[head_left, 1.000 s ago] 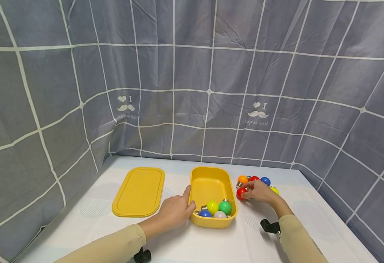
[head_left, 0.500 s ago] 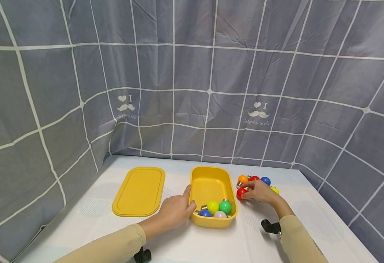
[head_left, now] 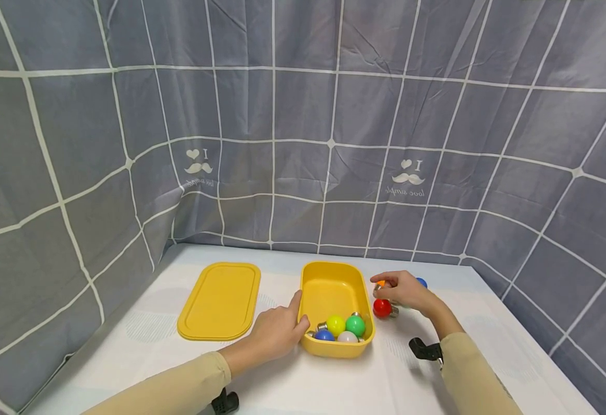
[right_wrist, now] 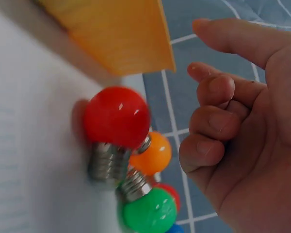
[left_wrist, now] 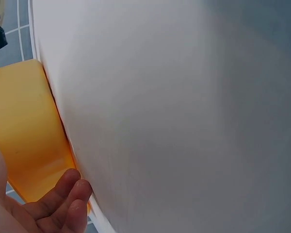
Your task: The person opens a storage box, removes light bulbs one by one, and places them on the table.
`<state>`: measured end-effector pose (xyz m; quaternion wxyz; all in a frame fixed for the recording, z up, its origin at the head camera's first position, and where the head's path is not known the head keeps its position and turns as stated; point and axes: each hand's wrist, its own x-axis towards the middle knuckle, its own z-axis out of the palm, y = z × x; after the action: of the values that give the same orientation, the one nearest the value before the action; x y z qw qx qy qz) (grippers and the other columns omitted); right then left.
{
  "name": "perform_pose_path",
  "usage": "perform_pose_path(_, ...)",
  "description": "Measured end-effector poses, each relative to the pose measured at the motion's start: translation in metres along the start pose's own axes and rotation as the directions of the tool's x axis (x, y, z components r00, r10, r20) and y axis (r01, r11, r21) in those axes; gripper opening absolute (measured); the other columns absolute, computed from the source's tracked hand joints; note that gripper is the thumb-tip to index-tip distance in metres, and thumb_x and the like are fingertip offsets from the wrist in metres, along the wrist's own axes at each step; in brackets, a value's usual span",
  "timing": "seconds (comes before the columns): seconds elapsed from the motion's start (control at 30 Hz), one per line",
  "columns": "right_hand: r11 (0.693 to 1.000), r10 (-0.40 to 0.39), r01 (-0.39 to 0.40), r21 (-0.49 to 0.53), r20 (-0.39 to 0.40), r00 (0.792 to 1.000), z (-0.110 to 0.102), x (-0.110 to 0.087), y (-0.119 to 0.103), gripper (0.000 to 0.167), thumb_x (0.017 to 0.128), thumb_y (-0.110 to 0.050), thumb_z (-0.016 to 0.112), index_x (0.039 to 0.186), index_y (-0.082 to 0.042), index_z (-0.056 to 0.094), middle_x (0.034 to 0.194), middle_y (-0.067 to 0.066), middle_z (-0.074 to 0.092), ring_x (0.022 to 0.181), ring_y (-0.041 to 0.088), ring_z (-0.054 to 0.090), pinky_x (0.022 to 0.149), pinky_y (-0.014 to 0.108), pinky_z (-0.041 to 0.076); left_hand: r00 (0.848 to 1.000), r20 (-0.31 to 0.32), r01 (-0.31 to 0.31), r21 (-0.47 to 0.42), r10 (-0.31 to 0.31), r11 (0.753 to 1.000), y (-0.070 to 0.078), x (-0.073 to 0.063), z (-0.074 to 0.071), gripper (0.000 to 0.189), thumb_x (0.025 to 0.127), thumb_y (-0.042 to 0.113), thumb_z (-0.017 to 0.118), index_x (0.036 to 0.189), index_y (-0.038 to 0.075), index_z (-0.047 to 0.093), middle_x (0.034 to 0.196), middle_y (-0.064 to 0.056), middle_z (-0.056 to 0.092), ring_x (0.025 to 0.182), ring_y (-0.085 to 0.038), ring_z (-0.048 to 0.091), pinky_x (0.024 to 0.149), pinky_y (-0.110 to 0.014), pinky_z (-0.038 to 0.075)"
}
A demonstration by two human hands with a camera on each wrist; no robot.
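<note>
Currently, the right hand [head_left: 406,291], right of centre in the head view, was released: its thumb stood apart from its loosely bent fingers, and it held nothing. In the right wrist view, a glossy red round bulb with a silver screw base [right_wrist: 117,116] lay on its side at centre left, clear of that hand. An orange round bulb [right_wrist: 155,153] and a loose green round bulb [right_wrist: 150,211] lay beyond it, toward the lower centre.

The left hand [head_left: 274,331], at lower centre of the head view, was unclenched, its straight index finger lying along the left side of a deep yellow rounded box [head_left: 331,288]. The near end of the box contained a yellow bulb [head_left: 336,327], a green bulb [head_left: 355,325], a blue bulb [head_left: 325,335] and a whitish bulb [head_left: 347,337].

A flat yellow rounded lid [head_left: 219,301] lay at centre left. A grey white-gridded curtain [head_left: 303,104] filled the upper frame.
</note>
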<state>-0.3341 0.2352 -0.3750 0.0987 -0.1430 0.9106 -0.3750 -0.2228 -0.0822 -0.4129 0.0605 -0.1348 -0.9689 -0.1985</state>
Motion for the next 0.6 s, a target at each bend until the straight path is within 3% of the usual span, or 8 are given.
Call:
perform_pose_path(0.17, 0.995, -0.082, 0.077, 0.057, 0.091, 0.992, -0.006, 0.0, -0.019, 0.048, 0.089, -0.028, 0.074, 0.132, -0.007, 0.065, 0.079, 0.011, 0.057, 0.059, 0.022, 0.044, 0.054, 0.026, 0.039, 1.0, 0.001, 0.002, 0.004, -0.002, 1.0, 0.001, 0.001, 0.001, 0.066, 0.1, 0.037, 0.044, 0.155, 0.002, 0.033, 0.052, 0.005, 0.043, 0.044, -0.013, 0.041, 0.044, -0.029, 0.031)
perform_pose_path(0.37, 0.983, -0.179, 0.166, 0.073, 0.235, 0.955, -0.005, 0.006, -0.037, 0.048, 0.091, -0.028, 0.072, 0.133, -0.006, 0.064, 0.075, 0.006, 0.052, 0.061, 0.02, 0.043, 0.057, 0.028, 0.041, 1.0, 0.011, 0.007, 0.008, -0.007, 1.0, 0.001, 0.001, 0.0, 0.066, 0.101, 0.038, 0.044, 0.156, 0.002, 0.033, 0.053, 0.003, 0.044, 0.045, -0.014, 0.042, 0.045, -0.029, 0.032)
perform_pose_path(0.6, 0.984, -0.178, 0.175, 0.042, 0.372, 0.911, 0.013, 0.016, -0.053, 0.046, 0.088, -0.028, 0.073, 0.13, -0.01, 0.067, 0.073, 0.001, 0.05, 0.057, 0.018, 0.041, 0.058, 0.03, 0.04, 1.0, 0.021, 0.013, 0.012, -0.013, 1.0, 0.001, 0.001, -0.001, 0.066, 0.101, 0.038, 0.044, 0.156, 0.003, 0.032, 0.056, 0.003, 0.047, 0.05, -0.014, 0.045, 0.049, -0.03, 0.036)
